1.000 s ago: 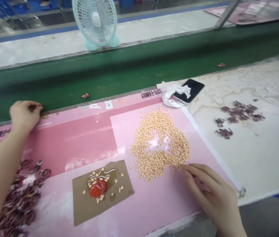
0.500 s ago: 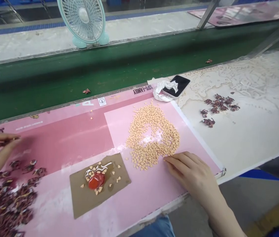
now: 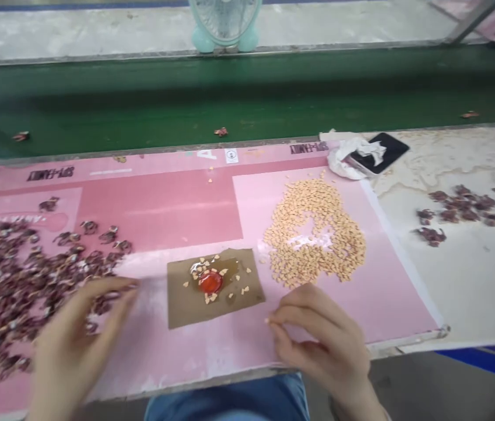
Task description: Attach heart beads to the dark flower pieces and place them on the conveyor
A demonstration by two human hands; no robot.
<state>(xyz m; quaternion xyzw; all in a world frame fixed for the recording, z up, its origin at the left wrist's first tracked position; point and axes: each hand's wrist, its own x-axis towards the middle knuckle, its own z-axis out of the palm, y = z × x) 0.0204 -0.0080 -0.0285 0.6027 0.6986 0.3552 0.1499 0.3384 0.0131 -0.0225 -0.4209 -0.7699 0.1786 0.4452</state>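
My left hand (image 3: 83, 339) is a little blurred over the right edge of a pile of dark red-brown pieces (image 3: 32, 275). Its thumb and forefinger come together at the tips, and whatever they pinch is hidden. My right hand (image 3: 326, 339) pinches a small beige heart-shaped piece (image 3: 267, 321) between thumb and forefinger, just below a spread of similar beige pieces (image 3: 308, 266). Between the hands lies a brown card (image 3: 181, 313) with a clear wet puddle, a round red glossy blob (image 3: 210, 283) and several beige pieces on it.
A pink printed mat (image 3: 155, 204) covers the table. Behind it runs a green belt (image 3: 142, 111) with a few dark pieces. A black-screened device (image 3: 390, 151) with crumpled white tissue (image 3: 347, 158), and a small dark cluster (image 3: 464, 206), are at right. A turquoise fan (image 3: 225, 41) stands beyond.
The view has swung left and down. My left hand has come rightward, nearer the card. My right hand has drawn back from the beige spread with one piece at its fingertips.
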